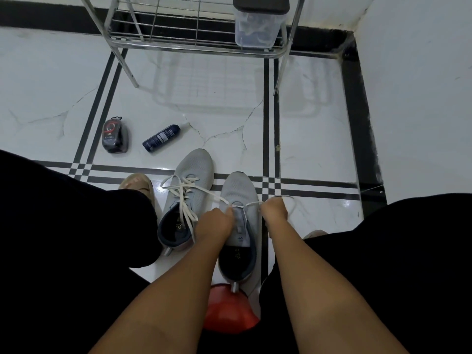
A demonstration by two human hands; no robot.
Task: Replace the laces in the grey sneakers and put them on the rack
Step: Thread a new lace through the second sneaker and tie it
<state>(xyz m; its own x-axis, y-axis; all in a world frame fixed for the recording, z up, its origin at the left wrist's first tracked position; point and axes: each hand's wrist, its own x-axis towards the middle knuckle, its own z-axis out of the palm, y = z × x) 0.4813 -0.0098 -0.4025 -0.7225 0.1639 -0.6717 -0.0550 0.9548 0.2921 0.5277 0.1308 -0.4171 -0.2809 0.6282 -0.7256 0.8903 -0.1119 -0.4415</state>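
r sneaker (238, 200): on floor betw knees, lace only thru lowest eyelets.
l hand (214, 223): curled, pinched lace (219, 198) by eyelets.
r hand (274, 213): fist round other lace end.
l sneaker (190, 180): just beside, loosely laced.
handling: lace looked soft, floppy; best held nr tip. shoes light.
rack (199, 44): well ahead; clear box (256, 29) on it, contents unclear.

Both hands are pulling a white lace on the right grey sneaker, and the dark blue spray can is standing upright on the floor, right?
Not quite. In the head view the dark blue spray can lies on its side on the floor. The rest holds: left hand and right hand pull the white lace on the right grey sneaker.
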